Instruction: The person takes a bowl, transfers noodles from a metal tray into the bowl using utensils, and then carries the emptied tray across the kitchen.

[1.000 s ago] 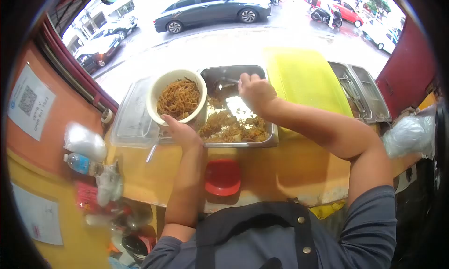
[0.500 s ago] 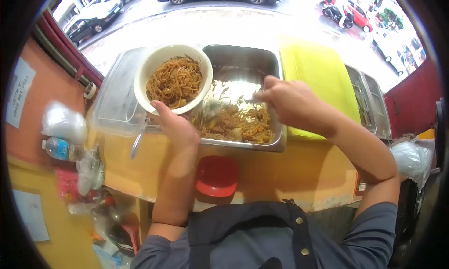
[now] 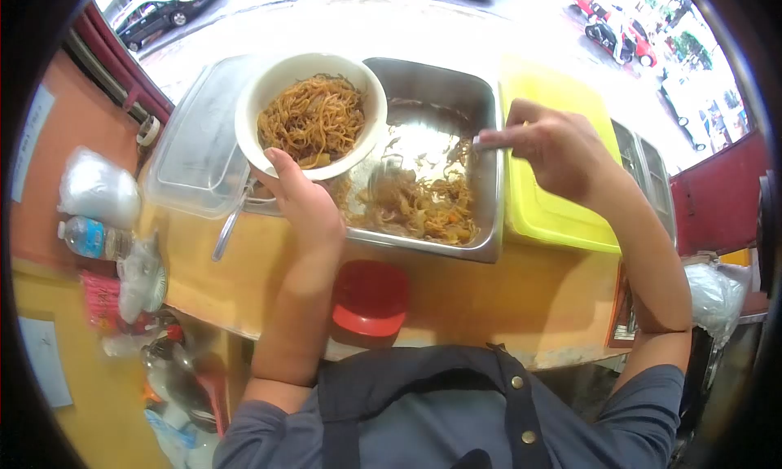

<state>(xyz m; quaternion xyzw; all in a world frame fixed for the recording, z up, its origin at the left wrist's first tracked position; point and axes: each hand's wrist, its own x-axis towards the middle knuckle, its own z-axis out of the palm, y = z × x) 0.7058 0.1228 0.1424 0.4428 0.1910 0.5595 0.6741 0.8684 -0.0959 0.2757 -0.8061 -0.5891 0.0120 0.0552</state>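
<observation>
My left hand (image 3: 301, 200) grips a cream bowl (image 3: 373, 135) from below, thumb over its near rim. Brown stir-fried noodles (image 3: 314, 118) are heaped in the bowl, which is tilted toward me. Beside it, a deep steel tray (image 3: 432, 82) holds more noodles with vegetables (image 3: 428, 208) along its near side. Above the tray's right edge, my right hand (image 3: 562, 147) is closed around the handle of a metal serving utensil (image 3: 479, 142); its head is hard to make out. A metal handle (image 3: 228, 228) sticks out below the bowl.
A clear plastic lid (image 3: 191, 155) lies left of the tray, and a yellow-green lid (image 3: 562, 216) sits to its right. A red container (image 3: 371, 298) stands on the near counter. Bagged items and a water bottle (image 3: 85, 237) are at the left wall.
My right hand has moved right and slightly up, from over the tray toward its right edge. The bowl has risen slightly in view, still held by my left hand. The view has shifted a little.
</observation>
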